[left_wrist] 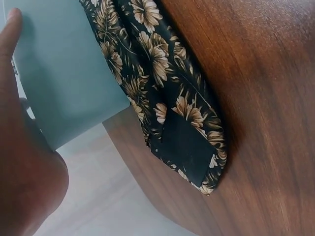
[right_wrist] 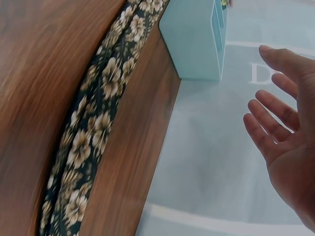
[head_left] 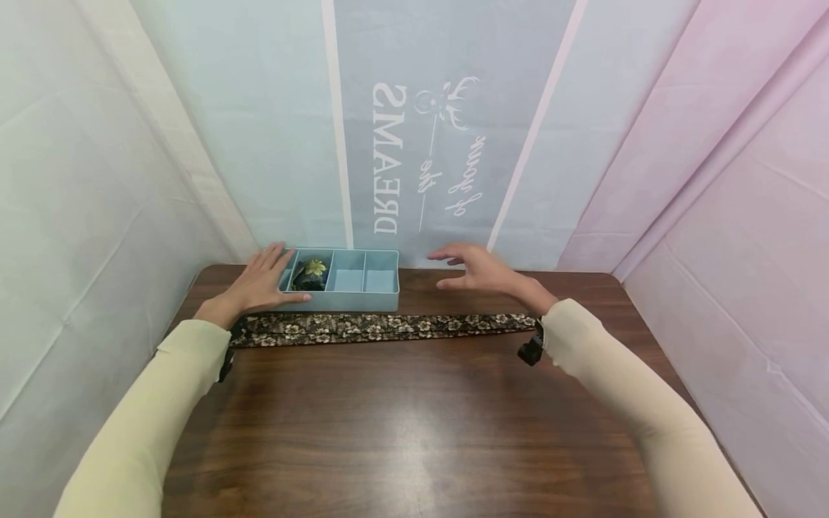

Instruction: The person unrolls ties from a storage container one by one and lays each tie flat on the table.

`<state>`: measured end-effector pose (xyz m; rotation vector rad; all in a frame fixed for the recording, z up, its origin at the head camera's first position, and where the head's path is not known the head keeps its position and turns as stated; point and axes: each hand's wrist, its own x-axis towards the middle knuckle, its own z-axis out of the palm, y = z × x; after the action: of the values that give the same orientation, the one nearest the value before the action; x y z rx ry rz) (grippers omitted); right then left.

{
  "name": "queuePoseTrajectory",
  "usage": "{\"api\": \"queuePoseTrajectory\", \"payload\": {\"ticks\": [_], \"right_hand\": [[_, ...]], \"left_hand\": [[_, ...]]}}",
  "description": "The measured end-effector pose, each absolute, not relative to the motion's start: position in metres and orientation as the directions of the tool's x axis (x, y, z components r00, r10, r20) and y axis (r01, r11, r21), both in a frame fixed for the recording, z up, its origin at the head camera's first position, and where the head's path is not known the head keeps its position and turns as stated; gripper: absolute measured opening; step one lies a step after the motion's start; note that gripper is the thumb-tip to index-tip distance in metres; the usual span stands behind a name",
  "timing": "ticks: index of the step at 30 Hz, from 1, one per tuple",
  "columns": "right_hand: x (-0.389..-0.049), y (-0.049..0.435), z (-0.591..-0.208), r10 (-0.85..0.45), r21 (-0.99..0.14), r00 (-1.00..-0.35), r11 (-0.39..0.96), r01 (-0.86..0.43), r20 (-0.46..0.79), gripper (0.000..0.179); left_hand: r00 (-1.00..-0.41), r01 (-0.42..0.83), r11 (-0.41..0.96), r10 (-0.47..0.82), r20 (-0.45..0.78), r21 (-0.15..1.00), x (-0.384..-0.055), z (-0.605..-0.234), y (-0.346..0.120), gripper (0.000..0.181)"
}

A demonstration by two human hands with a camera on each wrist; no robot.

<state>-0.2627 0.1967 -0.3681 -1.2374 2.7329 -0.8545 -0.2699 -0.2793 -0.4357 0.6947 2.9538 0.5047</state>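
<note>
A light blue divided storage box (head_left: 343,301) stands at the table's back edge. My left hand (head_left: 255,282) grips its left end, the thumb along the front wall and the fingers over the far side. One compartment holds a dark bundle (head_left: 311,275) with a yellow-green flower pattern, probably folded fabric; two compartments to its right are bare. In front of the box, a black necktie (head_left: 382,327) with beige flowers lies stretched sideways. Its pointed end (left_wrist: 189,152) shows in the left wrist view. My right hand (head_left: 476,267) hovers right of the box, fingers apart and holding nothing.
The brown wooden table (head_left: 388,417) extends toward me in front of the necktie. A pale cloth backdrop (head_left: 447,43) with printed lettering hangs right behind the box. White cloth walls (head_left: 78,216) flank both sides.
</note>
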Motion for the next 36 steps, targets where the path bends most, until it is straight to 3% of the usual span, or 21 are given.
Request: {"api": "queuePoseTrajectory", "payload": {"ticks": [28,36], "right_hand": [[-0.282,0.09,-0.38,-0.766,-0.512,-0.614,0.456,-0.728,0.191,0.061],[-0.289,0.063,-0.384,-0.754,-0.524,-0.635,0.476,-0.707,0.171,0.063]], "left_hand": [[-0.91,0.402,0.894,0.413,-0.017,0.199,-0.267,-0.44,-0.272,0.113],[-0.913,0.402,0.894,0.408,0.008,0.2,-0.272,-0.45,-0.276,0.116]]}}
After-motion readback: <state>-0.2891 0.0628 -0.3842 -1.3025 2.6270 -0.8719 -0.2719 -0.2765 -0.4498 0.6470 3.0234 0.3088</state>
